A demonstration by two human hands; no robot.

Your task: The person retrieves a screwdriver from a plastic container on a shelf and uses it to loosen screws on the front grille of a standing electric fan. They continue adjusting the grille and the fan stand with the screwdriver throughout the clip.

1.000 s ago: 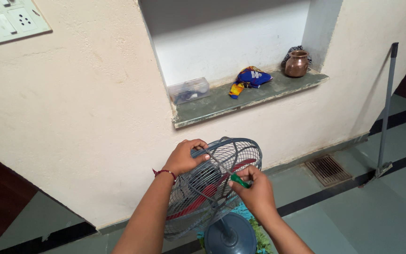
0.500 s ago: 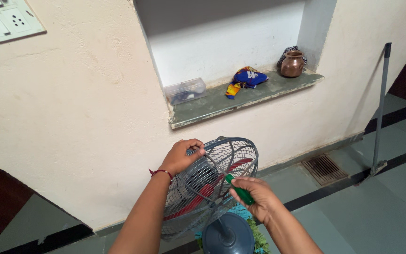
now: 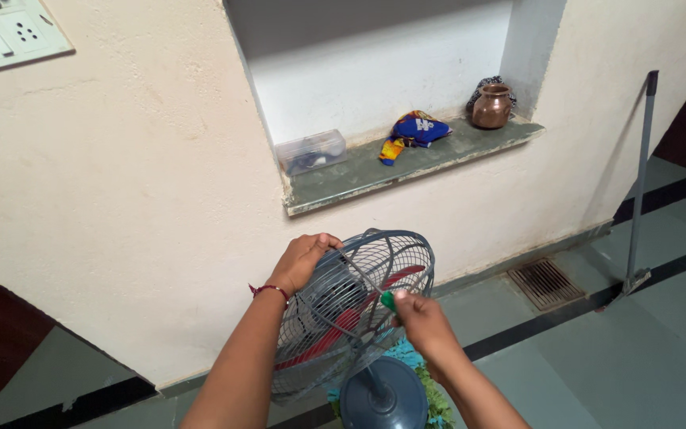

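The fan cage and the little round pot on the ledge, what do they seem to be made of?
The fan cage looks like thin metal wire with a grey painted coat: fine ribs and rings, dull sheen. The pot looks like copper or brass: reddish-brown, glossy, with bright highlights. It could also be glazed clay.

I see a grey table fan (image 3: pixel 351 318) w/ round wire grille and red blades inside, tilted back, round grey base (image 3: pixel 383 401) low in view, standing on the floor near the wall. A small green-handled tool (image 3: pixel 389 300), prob. a screwdriver, sits against the grille front, mostly hidden in the fist.
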